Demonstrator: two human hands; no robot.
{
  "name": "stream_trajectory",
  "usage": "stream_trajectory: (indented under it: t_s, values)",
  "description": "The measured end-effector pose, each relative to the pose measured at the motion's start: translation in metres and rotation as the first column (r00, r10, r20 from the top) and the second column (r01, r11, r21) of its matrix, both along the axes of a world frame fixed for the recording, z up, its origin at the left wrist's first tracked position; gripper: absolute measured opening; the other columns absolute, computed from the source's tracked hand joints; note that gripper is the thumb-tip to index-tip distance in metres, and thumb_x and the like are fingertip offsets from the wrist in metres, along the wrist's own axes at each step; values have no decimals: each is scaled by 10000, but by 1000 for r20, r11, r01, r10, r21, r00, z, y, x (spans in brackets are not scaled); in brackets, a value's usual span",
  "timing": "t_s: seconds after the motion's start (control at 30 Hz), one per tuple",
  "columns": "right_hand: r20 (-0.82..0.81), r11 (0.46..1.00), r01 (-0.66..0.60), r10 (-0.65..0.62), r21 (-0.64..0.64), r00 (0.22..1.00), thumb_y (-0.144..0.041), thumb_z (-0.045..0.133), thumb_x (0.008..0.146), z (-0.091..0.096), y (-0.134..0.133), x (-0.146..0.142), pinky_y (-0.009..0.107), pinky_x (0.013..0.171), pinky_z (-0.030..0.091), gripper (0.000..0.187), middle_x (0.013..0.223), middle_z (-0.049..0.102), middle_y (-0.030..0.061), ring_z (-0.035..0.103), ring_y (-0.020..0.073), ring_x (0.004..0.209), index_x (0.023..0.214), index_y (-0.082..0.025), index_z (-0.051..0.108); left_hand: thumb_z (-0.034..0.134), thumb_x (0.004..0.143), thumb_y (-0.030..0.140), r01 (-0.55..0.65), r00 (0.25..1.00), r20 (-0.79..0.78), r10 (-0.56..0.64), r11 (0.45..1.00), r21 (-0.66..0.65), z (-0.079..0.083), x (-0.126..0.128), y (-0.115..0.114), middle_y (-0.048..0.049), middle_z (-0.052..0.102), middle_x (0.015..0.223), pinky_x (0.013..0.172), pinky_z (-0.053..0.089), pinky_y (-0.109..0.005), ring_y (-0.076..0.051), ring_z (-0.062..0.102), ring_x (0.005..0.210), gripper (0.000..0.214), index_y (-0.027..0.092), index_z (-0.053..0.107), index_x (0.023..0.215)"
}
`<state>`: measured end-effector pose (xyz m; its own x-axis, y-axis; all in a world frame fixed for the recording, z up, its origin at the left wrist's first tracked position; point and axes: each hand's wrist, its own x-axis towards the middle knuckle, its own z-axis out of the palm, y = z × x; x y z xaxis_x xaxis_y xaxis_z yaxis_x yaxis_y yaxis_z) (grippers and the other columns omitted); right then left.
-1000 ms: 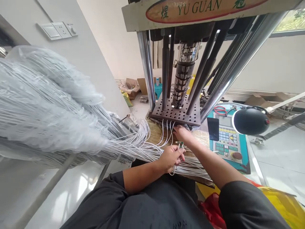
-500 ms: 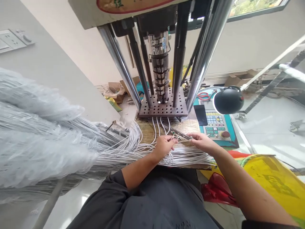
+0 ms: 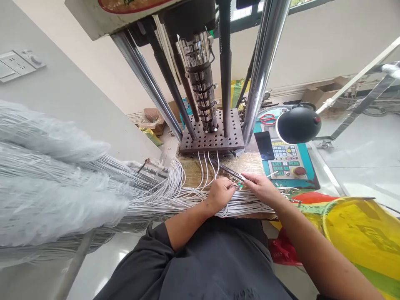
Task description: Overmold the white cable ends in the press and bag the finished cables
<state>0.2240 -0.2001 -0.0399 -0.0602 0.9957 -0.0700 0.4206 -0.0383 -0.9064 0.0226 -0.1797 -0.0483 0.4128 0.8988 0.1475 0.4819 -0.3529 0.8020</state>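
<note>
Bench (image 3: 253, 163) wires (image 3: 162, 200); nameplate (image 3: 118, 5) lettering cropped.

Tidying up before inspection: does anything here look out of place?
On the control panel, a dark phone covers its left edge and red scissors lie at its far end. Loose white wires sprawl across the bench. Left hand pinches a small green part, right hand a thin metal tool; nothing looks broken.

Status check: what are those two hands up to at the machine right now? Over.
Left hand pinched on wire end. Right hand pinching thin metal strip. White wires heaped under both hands; four run beneath perforated plate. Black lamp off right, apart.
</note>
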Motion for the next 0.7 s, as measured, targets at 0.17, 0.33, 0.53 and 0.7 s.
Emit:
stream_trajectory:
  t_s: [0.17,0.33,0.53,0.7]
  values:
    - [34,999,39,-40,28,999,-377,597,871,-4,-5,0,533,1141,412,401,1288,698,83,621,311,1249,1221,-235,731,586,849,193,-21,998,-56,24,999,49,-2,2,-3,-11,550,642,721,428,-263,-144,563,722,329,191,485,536]
    - [40,999,43,-43,9,998,-382,569,886,-3,-9,1,504,1141,422,416,1303,691,81,618,296,1254,1243,-229,718,593,831,157,-5,997,-79,7,1000,24,-2,3,-3,12,511,640,669,380,-254,-123,515,674,314,183,475,542]
    - [53,999,51,-51,-2,997,-377,569,892,-5,-10,2,517,1132,430,411,1309,687,72,619,304,1252,1253,-243,712,603,842,188,-24,996,-89,25,1000,8,1,4,-4,18,484,624,620,315,-261,-116,456,635,328,178,475,540]
    - [62,998,52,-53,17,997,-365,572,891,-3,-9,1,519,1117,447,397,1287,698,69,636,304,1228,1241,-251,721,604,832,198,-43,993,-106,43,999,4,3,6,-4,8,490,622,616,306,-263,-117,446,633,339,177,445,533]
